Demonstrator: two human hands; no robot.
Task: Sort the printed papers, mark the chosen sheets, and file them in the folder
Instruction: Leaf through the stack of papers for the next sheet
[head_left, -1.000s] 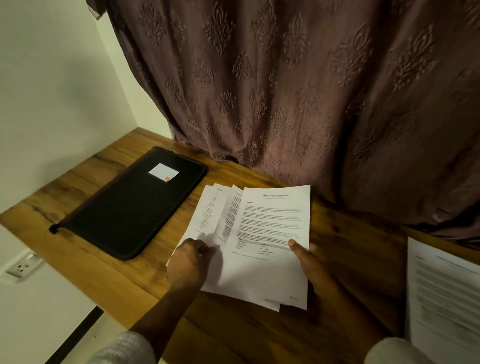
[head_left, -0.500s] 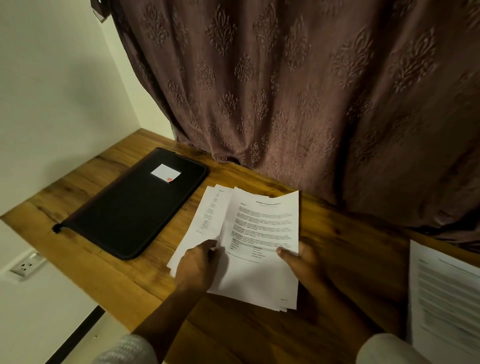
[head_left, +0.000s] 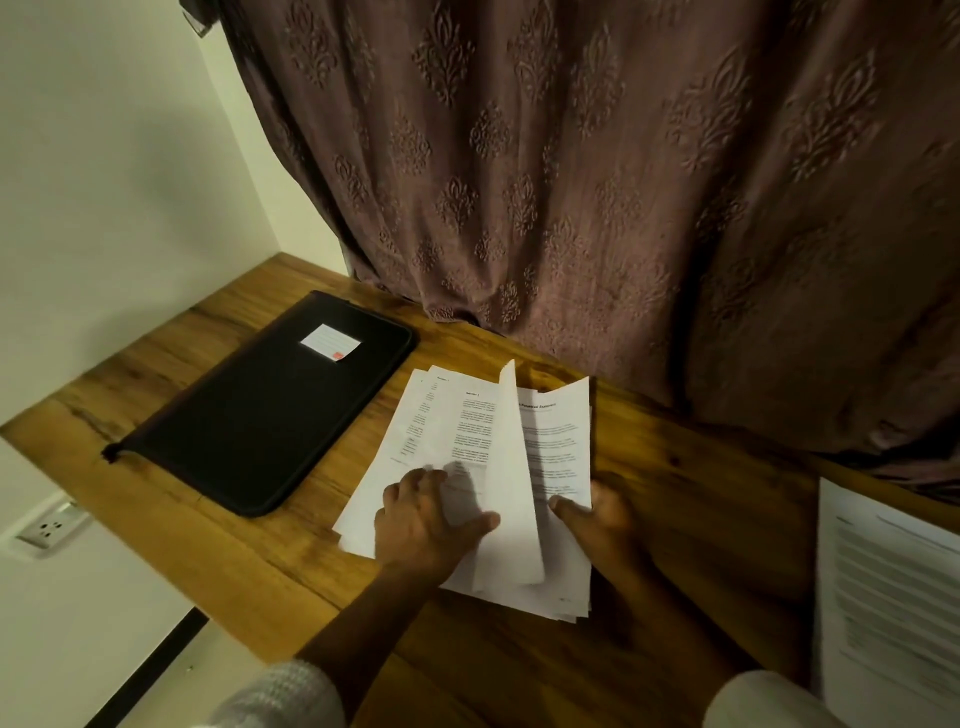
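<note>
The fingers (head_left: 415, 480) of the left hand (head_left: 421, 519) are spread and pressed on the fanned printed papers (head_left: 410, 441), with nothing gripped. The thumb is stretched out against a raised sheet (head_left: 511, 467). The right hand (head_left: 602, 519) is closed in a pinch on the papers' edge farthest from the folder (head_left: 270, 410), thumb on top, other fingers hidden underneath. The raised sheet stands nearly on edge between the two hands, curled, its blank side shown. The papers lie on the counter (head_left: 701, 493) just beside the folder, fanned so that several printed left margins are exposed. The top page's heading is partly covered. The folder is black, lies flat and closed, and carries a small white label (head_left: 331, 341) at its far end. A further printed sheet (head_left: 883, 597) lies well apart from the folder, beyond the papers. A patterned curtain (head_left: 571, 182) hangs behind the folder. Sorting is judged to be the step in hand, and marking and filing are judged not yet started, since no pen is seen and the folder is shut. For the next move, the raised sheet would need to be turned or drawn clear as a single leaf. The fan would have to be pinned by the left hand so that nothing slides. A marker would then have to be found and the folder opened.
</note>
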